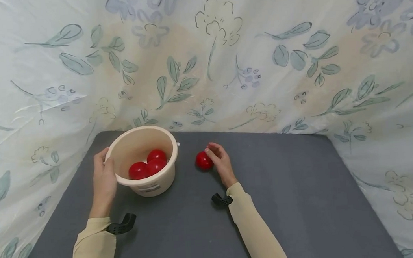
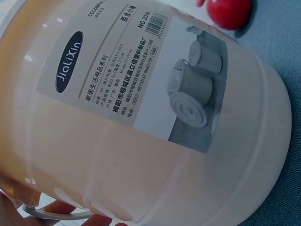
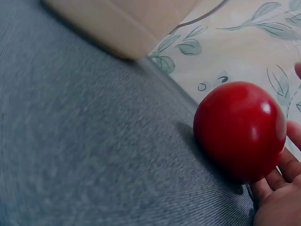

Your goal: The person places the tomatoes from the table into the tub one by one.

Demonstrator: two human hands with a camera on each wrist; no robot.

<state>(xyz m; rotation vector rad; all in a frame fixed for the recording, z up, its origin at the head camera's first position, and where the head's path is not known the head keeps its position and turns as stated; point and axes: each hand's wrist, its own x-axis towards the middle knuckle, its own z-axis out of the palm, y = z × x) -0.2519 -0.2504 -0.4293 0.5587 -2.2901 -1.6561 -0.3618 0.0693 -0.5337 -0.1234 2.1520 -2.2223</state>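
A cream plastic bucket (image 1: 160,187) is tilted on the grey tabletop, its mouth facing toward the head camera. My left hand (image 1: 104,182) grips its rim at the left side; in the left wrist view the printed bucket wall (image 2: 117,165) covers most of that hand. Three glossy red balls (image 1: 156,166), tomato-like, lie inside. To the bucket's right, another red ball (image 1: 203,161) rests on the table. Fingers of my right hand (image 1: 221,162) touch its right side. From the right wrist, the fingers show loosely extended beside the ball (image 3: 240,132), not closed around it.
The dark grey tabletop (image 1: 284,187) stretches right and toward the front. A floral curtain (image 1: 224,64) hangs behind the table and along both sides. Each forearm wears a black wrist camera mount (image 1: 121,225). A thin handle (image 2: 61,214) hangs by the bucket rim.
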